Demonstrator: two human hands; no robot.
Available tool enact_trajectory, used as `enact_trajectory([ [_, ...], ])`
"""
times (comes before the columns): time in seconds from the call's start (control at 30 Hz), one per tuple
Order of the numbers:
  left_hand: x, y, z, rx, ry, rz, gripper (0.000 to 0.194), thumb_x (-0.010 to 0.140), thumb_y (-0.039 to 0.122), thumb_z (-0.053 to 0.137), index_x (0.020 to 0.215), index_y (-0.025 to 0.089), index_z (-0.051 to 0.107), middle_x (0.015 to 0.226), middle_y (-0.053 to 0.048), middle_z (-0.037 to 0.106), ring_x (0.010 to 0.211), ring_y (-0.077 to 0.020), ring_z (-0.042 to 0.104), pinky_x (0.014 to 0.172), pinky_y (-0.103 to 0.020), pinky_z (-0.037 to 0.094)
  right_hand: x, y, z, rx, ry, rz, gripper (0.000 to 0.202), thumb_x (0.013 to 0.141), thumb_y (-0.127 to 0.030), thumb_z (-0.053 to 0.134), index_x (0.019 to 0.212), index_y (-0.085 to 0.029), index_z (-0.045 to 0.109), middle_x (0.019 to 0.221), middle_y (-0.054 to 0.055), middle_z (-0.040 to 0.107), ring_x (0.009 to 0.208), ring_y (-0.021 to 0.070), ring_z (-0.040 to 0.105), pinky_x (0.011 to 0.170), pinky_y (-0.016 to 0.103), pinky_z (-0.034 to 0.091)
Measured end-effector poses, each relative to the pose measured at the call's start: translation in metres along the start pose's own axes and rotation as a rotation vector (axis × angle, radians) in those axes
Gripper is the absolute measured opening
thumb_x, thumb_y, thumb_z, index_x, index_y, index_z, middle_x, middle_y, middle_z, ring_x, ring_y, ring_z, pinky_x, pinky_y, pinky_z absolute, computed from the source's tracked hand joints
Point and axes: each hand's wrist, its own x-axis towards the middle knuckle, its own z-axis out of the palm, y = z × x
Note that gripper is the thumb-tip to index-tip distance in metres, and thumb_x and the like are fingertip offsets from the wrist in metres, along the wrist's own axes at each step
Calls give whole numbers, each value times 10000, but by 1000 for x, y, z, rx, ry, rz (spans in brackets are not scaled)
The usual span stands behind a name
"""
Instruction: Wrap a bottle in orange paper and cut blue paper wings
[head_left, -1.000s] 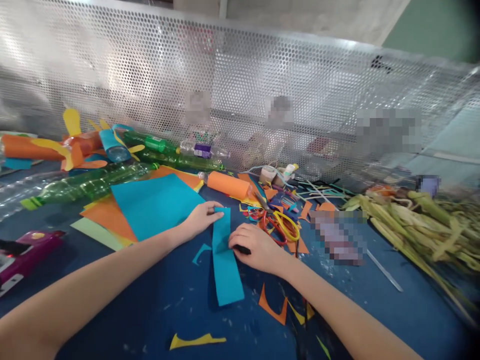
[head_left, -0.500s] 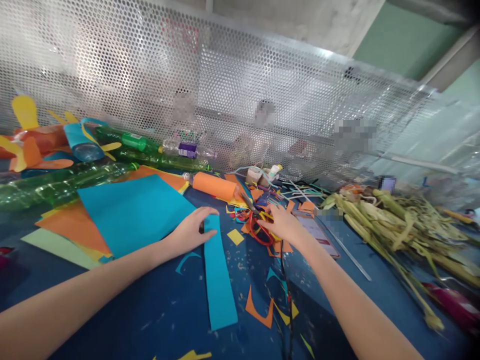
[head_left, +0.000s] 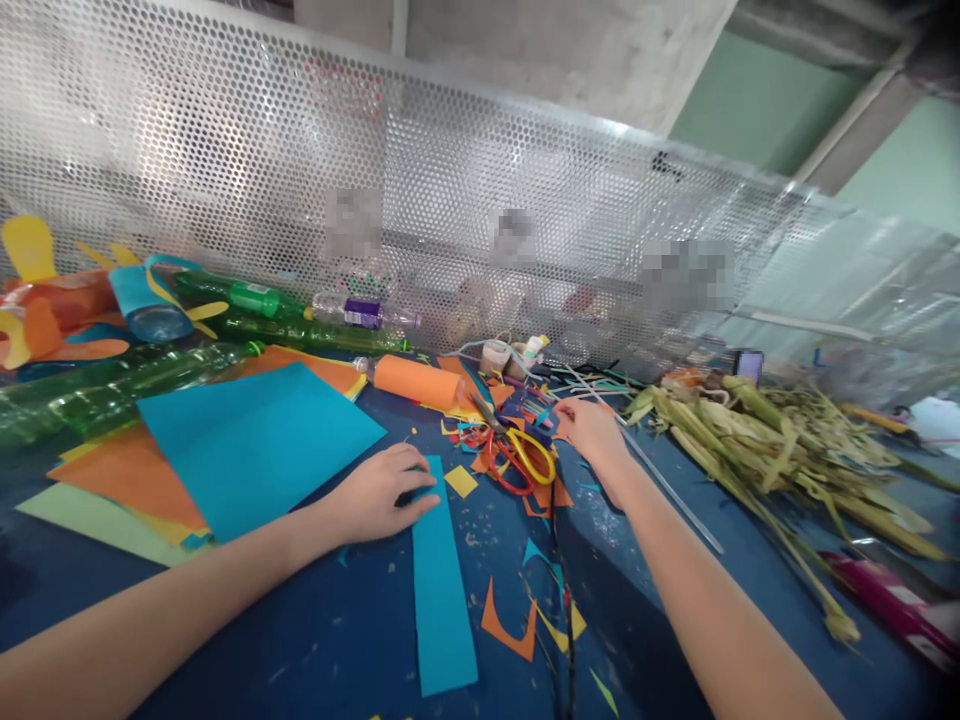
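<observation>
My left hand [head_left: 390,495] lies over the upper left edge of a long blue paper strip [head_left: 446,610]. Its fingers are loosely curved and apart, the tips touching the strip. Scissors [head_left: 510,455] with one red and one yellow handle rest on a heap of coloured paper scraps, blades pointing away from me. Just right of them, my right hand [head_left: 596,440] has thumb and fingers drawn together beside small blue pieces; what is in the pinch, if anything, I cannot make out. A bottle wrapped in orange paper [head_left: 420,382] lies behind the scissors.
Stacked sheets with a large blue sheet [head_left: 262,440] on top lie left, near green plastic bottles [head_left: 127,385]. Dried husks and stalks [head_left: 780,450] cover the right side. A perforated metal screen [head_left: 450,180] stands behind. Orange cut scraps [head_left: 510,630] and a black cord [head_left: 568,620] lie in front.
My right hand has come off the scissors' yellow handle and moved right; the scissors lie on the scraps. My left fingers have loosened and lowered on the strip. The view has shifted slightly.
</observation>
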Motion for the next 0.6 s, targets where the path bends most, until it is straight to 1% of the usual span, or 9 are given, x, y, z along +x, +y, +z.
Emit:
enact_trajectory([
  [0.1, 0, 1, 1, -16, -35, -4, 313, 880, 394, 456, 1033, 206, 654, 1009, -91, 621, 981, -233, 540, 895, -401, 431, 12, 6, 10, 9, -29, -7, 228, 853, -152, 464, 934, -185, 674, 970, 68, 699, 937, 196, 621, 809, 269, 423],
  [0.2, 0, 2, 0, -24, -41, -3, 334, 873, 407, 467, 1072, 204, 640, 1046, -95, 610, 1003, -235, 536, 900, -393, 431, 29, 8, 18, 12, -77, -2, 199, 893, -210, 475, 989, -164, 643, 1030, 77, 663, 960, 180, 602, 869, 330, 435],
  [0.3, 0, 3, -1, -32, -44, -5, 339, 869, 409, 472, 1086, 204, 632, 1049, -95, 605, 996, -230, 535, 887, -384, 440, 45, 6, 26, 4, -149, 32, 227, 897, -307, 506, 1042, -156, 593, 1069, 65, 615, 946, 174, 594, 843, 391, 473],
  [0.43, -1, 4, -2, -20, -42, -13, 332, 860, 404, 484, 1081, 202, 628, 1045, -94, 601, 982, -235, 534, 873, -393, 446, 60, 0, 36, -17, -233, 87, 256, 883, -311, 532, 1084, -156, 565, 1082, 65, 593, 922, 176, 597, 787, 371, 504],
  [0.53, -1, 5, -2, -17, -39, -12, 319, 859, 394, 488, 1068, 201, 630, 1038, -91, 604, 981, -235, 534, 875, -392, 444, 66, -2, 39, -30, -243, 116, 263, 882, -311, 534, 1091, -155, 561, 1083, 66, 591, 920, 176, 597, 785, 370, 505],
  [0.6, -1, 5, -2, -17, -34, -8, 315, 862, 389, 484, 1065, 199, 632, 1037, -91, 606, 983, -234, 536, 881, -389, 441, 66, 1, 37, -37, -210, 139, 270, 883, -313, 532, 1100, -154, 557, 1089, 69, 588, 923, 178, 596, 786, 375, 505],
])
